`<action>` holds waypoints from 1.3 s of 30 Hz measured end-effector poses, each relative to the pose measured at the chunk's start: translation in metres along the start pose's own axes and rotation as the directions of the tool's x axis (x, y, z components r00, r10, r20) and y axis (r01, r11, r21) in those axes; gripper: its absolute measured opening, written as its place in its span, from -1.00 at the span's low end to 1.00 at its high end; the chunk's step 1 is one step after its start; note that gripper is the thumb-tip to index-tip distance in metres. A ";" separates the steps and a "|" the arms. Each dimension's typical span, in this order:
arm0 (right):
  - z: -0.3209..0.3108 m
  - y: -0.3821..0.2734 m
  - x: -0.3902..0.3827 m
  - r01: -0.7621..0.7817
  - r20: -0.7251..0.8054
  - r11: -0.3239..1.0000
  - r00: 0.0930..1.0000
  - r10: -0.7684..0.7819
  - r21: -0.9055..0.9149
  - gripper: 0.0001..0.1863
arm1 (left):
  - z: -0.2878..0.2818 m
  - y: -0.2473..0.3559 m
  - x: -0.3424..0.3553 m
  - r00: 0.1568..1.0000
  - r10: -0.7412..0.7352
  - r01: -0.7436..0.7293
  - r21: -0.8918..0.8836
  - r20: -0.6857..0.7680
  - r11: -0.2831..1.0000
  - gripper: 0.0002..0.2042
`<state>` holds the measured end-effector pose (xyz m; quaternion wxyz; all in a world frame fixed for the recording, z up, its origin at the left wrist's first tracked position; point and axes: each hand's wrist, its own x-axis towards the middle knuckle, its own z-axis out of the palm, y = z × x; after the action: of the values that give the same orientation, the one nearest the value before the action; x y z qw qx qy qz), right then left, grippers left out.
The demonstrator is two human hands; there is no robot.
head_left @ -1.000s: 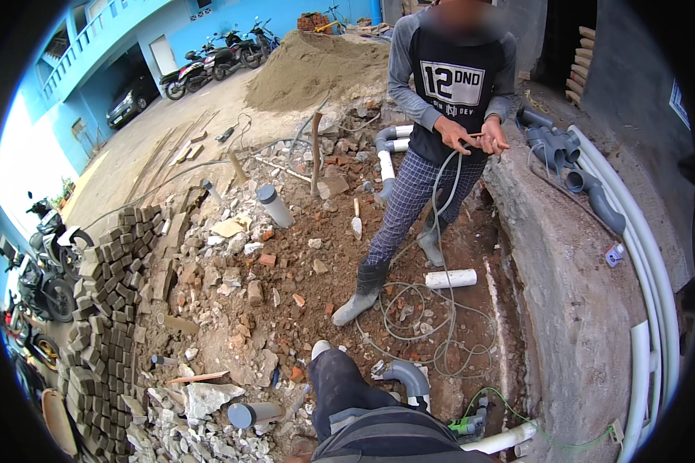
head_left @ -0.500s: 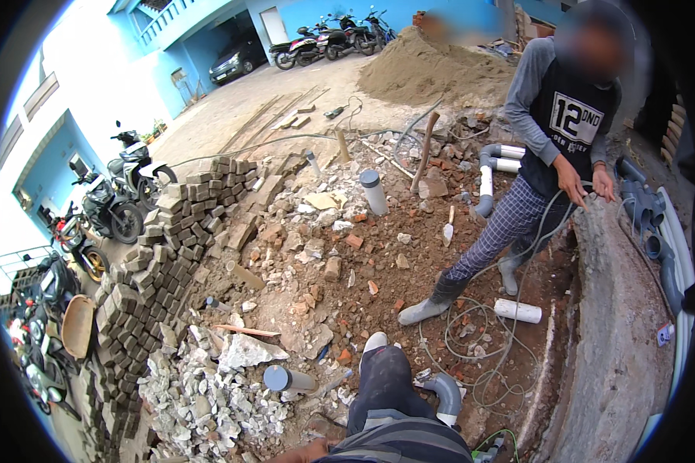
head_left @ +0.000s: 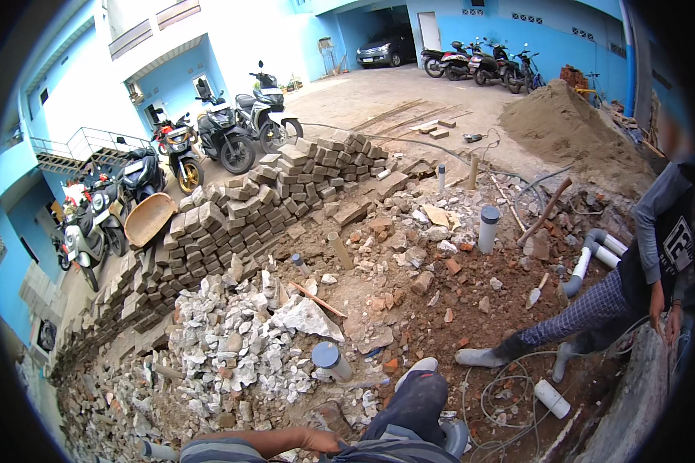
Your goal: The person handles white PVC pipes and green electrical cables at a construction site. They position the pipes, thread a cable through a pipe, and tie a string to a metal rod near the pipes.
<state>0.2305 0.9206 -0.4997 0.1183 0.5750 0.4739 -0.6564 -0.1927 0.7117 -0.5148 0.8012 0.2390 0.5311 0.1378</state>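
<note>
My left hand (head_left: 322,440) rests against my body at the lower edge, beside my bent leg (head_left: 421,401). Its fingers are tucked out of sight, so nothing held can be made out. My right hand is outside the picture. Closest to my left hand is a capped upright pipe (head_left: 332,360) with a grey-blue lid, standing among broken concrete. A grey pipe elbow (head_left: 455,438) lies just right of my leg. At the right a co-worker (head_left: 660,255) in a dark top stands with both hands low, near a thin cable (head_left: 517,378) coiled on the soil.
Stacked paving blocks (head_left: 270,193) run across the left, with parked motorbikes (head_left: 224,135) behind. White rubble (head_left: 243,339) lies in front of them. A trowel (head_left: 538,289), a wooden-handled tool (head_left: 546,210), upright pipes (head_left: 488,228) and a white pipe piece (head_left: 552,399) stand or lie on brick-strewn soil.
My view has turned left, so the scene shifts right and more motorbikes and blocks show. More of my left forearm has come into view. The co-worker now stands at the right rim.
</note>
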 end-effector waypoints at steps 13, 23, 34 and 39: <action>0.039 0.161 -0.026 0.067 -0.055 0.814 0.998 -0.043 0.577 -0.89 | -0.044 0.039 0.031 0.974 -0.100 0.168 0.357 -0.203 0.919 -0.77; 0.087 0.245 -0.026 0.350 -0.497 0.353 0.647 0.579 0.868 -0.83 | -0.101 0.085 0.072 0.866 -0.042 0.188 0.246 -0.498 0.951 -0.80; 0.241 0.300 -0.020 0.283 -0.129 -0.103 0.693 0.710 0.954 -0.81 | -0.042 0.180 0.120 0.931 -0.042 0.197 0.404 -0.362 0.893 -0.91; 0.292 0.298 -0.016 0.331 -0.107 -0.156 0.654 0.749 0.931 -0.79 | -0.017 0.213 0.139 0.963 -0.044 0.202 0.612 -0.264 0.765 -0.90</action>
<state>0.2560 0.5378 -0.6631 -0.4053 0.7283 -0.2971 -0.4658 -0.1463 0.9624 -0.5167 0.6126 0.4411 0.6516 -0.0751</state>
